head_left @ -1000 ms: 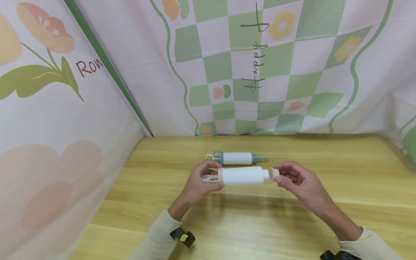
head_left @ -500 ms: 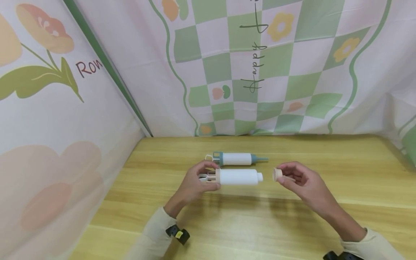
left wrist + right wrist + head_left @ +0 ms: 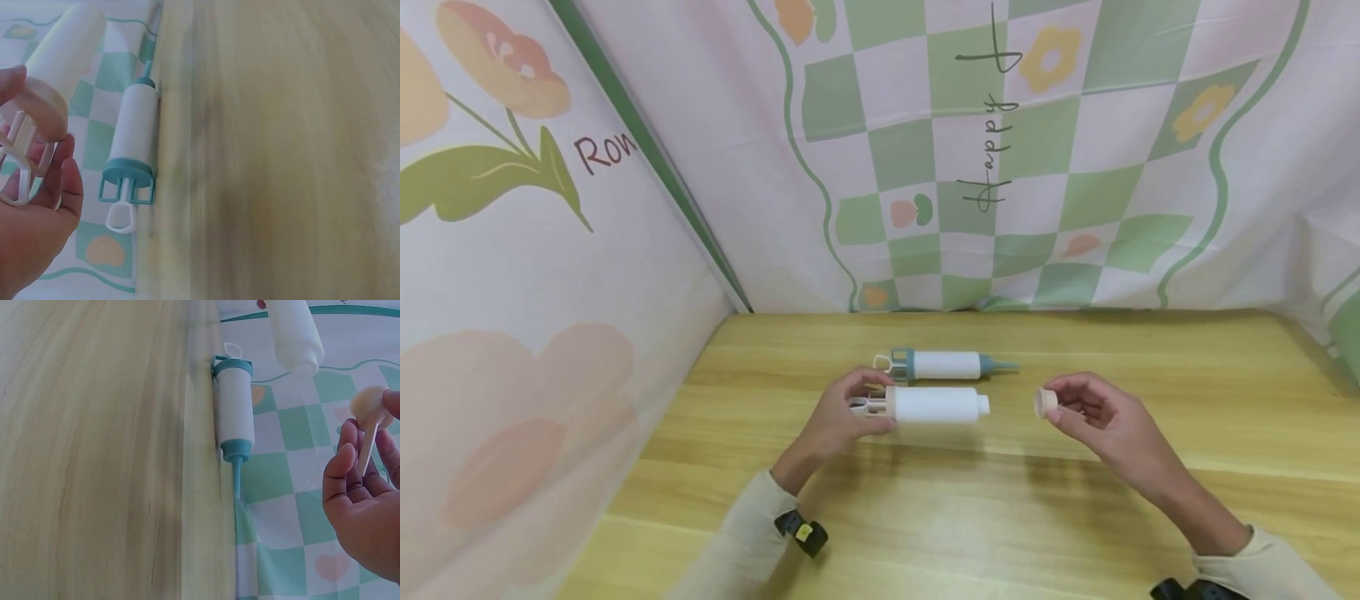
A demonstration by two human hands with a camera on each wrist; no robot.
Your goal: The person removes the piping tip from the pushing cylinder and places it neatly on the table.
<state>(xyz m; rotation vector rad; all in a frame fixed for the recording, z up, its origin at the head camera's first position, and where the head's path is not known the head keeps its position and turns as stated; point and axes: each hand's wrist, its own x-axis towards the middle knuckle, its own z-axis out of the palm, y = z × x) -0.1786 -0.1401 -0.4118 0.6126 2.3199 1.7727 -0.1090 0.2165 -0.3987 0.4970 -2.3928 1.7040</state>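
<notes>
White tube [image 3: 936, 405] gripped left, beige nozzle [image 3: 1046, 403] pinched right, hands [image 3: 837, 412] [image 3: 1108, 429] curled, apart

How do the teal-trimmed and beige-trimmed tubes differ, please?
The teal-trimmed tube lies on the table, while the beige-trimmed tube is held above it. The teal-trimmed tube has its teal nozzle on; the beige-trimmed tube's beige nozzle is off. Both are mostly white.
</notes>
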